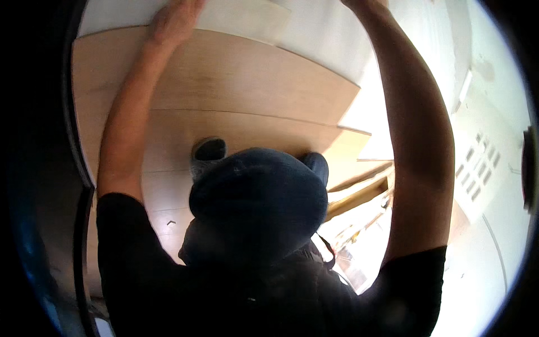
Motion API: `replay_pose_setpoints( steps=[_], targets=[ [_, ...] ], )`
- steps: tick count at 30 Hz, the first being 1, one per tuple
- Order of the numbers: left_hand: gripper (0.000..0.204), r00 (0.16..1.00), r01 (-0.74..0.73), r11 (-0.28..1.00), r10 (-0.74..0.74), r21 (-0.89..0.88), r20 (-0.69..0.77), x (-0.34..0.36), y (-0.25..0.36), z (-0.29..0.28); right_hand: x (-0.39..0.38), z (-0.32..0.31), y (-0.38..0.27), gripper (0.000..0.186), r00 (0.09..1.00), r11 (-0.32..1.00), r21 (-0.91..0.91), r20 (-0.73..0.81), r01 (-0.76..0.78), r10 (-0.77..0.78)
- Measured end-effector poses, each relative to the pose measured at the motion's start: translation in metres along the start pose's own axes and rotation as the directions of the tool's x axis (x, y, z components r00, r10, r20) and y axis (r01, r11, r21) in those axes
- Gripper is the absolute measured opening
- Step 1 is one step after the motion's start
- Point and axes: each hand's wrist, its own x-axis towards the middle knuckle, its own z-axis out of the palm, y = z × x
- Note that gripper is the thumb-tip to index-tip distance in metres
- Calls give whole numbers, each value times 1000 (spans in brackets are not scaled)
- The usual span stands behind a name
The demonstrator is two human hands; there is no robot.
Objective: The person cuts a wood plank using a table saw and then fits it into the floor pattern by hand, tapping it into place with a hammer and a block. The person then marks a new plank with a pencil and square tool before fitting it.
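Floorboards (252, 70), light brown, are laid edge to edge in rows, bordered at the far side by a pale surface (325, 36). Left hand (174, 23) is seen near that border; right hand (368, 3) is mostly cropped. Whether either is spread or pinching cannot be told.

Left hand (175, 19): fingers cut by top edge; grip unreadable. Right hand (368, 3): nearly all beyond same edge, only the wrist end showing. Pale underlay (241, 16) likewise cropped at top. Wood-look planks (247, 62): partly covered by left forearm (126, 123). Right shoe (320, 167): mostly behind the knees (258, 202). Long open carton (359, 201): partly behind right arm (421, 140), contents lost in glare. Dark speck (170, 223) on floor: too small to identify.
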Motion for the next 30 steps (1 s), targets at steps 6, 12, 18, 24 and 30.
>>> replay_pose_setpoints(
  steps=[6,12,18,24,30],
  targets=[
    [52,984,-95,993,105,74,-142,2,-26,14,-3,-8,-27,27,869,885,-153,319,441,-378],
    [50,981,-122,990,130,67,-142,5,-18,15,12,17,-9,26,958,962,-49,114,269,-263],
    [50,972,-141,989,148,52,-184,8,-27,15,5,2,-18,26,903,928,-59,261,368,-342],
    [57,992,-46,989,62,140,-108,7,2,14,-2,22,-3,25,896,930,-35,283,367,-343],
    [70,980,-195,954,196,229,16,13,51,63,0,-1,53,23,973,978,-90,155,187,-172]
  ],
)
